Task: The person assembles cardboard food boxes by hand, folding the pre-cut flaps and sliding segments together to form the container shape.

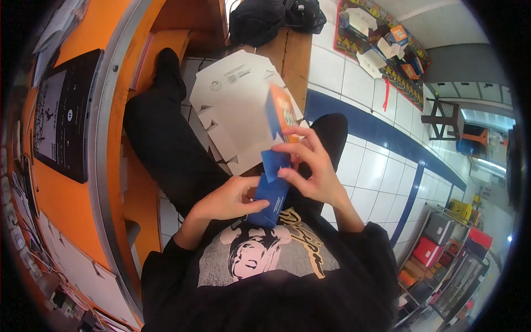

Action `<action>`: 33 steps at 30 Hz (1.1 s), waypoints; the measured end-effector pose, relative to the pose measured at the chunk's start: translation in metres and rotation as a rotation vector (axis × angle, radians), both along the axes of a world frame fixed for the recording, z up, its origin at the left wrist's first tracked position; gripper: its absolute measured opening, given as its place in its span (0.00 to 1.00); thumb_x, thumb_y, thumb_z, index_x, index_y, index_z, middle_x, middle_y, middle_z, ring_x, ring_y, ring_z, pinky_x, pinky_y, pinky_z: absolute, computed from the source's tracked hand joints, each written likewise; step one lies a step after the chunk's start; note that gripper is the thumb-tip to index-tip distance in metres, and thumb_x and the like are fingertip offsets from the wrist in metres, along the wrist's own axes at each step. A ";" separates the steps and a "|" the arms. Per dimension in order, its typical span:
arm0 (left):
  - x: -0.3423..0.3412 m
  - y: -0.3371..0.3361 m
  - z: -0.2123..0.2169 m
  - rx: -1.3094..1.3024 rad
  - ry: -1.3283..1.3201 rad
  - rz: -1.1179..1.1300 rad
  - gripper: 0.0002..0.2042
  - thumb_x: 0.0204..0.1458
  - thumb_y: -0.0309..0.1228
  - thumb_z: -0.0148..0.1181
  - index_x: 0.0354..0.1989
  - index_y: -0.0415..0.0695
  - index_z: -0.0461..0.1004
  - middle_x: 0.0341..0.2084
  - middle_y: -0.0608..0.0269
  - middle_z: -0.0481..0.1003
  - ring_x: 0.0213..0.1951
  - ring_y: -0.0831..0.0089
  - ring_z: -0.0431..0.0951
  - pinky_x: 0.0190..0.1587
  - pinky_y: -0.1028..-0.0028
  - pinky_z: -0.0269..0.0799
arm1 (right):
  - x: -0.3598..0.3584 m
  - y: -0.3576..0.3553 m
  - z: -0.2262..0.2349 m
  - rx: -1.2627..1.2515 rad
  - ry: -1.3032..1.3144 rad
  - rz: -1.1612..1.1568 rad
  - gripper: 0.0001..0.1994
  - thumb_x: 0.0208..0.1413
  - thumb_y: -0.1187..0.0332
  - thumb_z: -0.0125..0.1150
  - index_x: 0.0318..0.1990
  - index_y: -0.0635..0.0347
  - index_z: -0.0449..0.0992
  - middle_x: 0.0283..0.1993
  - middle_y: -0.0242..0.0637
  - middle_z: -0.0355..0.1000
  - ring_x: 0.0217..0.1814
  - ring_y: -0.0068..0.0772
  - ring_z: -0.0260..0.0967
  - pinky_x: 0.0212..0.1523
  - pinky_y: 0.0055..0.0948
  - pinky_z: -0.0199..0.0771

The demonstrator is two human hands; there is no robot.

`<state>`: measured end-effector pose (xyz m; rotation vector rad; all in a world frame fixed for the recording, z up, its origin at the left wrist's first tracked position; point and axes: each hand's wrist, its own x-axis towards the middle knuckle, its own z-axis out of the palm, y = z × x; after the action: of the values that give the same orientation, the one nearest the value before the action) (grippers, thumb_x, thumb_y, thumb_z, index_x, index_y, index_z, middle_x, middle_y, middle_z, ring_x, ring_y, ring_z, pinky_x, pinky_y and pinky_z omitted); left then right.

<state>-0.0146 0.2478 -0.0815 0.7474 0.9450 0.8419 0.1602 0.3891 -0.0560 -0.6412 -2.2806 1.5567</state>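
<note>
Both my hands are on a blue and orange folding carton (269,200) held in front of my shirt. My left hand (231,199) grips the blue lower part, with its thumb laid across the panel. Higher up, my right hand (310,166) pinches a small blue flap between thumb and fingers. The orange upper end of the carton points away from me and is slightly blurred. Behind it, flat white die-cut cardboard blanks (238,116) lie between my legs, partly covered by the carton and my hands.
At the left, a dark tablet (69,113) rests on an orange desk (83,207) with a metal edge. A black bag (257,22) sits on a wooden bench (293,52) ahead. Several cartons (398,34) lie on a patterned mat at far right, near a dark stool (444,119). A loaded rack (437,243) stands right.
</note>
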 end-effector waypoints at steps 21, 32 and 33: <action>0.015 0.000 -0.035 -0.020 -0.289 0.353 0.27 0.54 0.35 0.60 0.58 0.39 0.56 0.43 0.54 0.74 0.45 0.75 0.74 0.45 0.77 0.70 | 0.009 -0.042 -0.007 0.508 -0.020 0.000 0.30 0.35 0.52 0.71 0.49 0.51 0.74 0.62 0.40 0.59 0.64 0.53 0.54 0.60 0.55 0.51; -0.006 0.014 -0.008 0.521 0.124 0.154 0.38 0.35 0.40 0.75 0.55 0.39 0.63 0.47 0.57 0.72 0.52 0.67 0.71 0.56 0.69 0.62 | 0.047 0.060 -0.023 -0.511 0.653 -0.792 0.23 0.59 0.59 0.50 0.51 0.76 0.68 0.50 0.46 0.71 0.50 0.34 0.69 0.53 0.31 0.66; 0.004 0.013 -0.004 0.551 0.354 0.158 0.31 0.37 0.34 0.73 0.51 0.41 0.67 0.44 0.57 0.72 0.48 0.63 0.72 0.52 0.69 0.65 | 0.043 0.063 -0.030 -0.634 0.652 -0.812 0.22 0.60 0.60 0.50 0.50 0.75 0.69 0.50 0.46 0.70 0.51 0.34 0.69 0.53 0.30 0.66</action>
<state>-0.0111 0.2611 -0.0853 1.3420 1.1068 1.1528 0.2030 0.4517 -0.0857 -0.8808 -0.8632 1.6662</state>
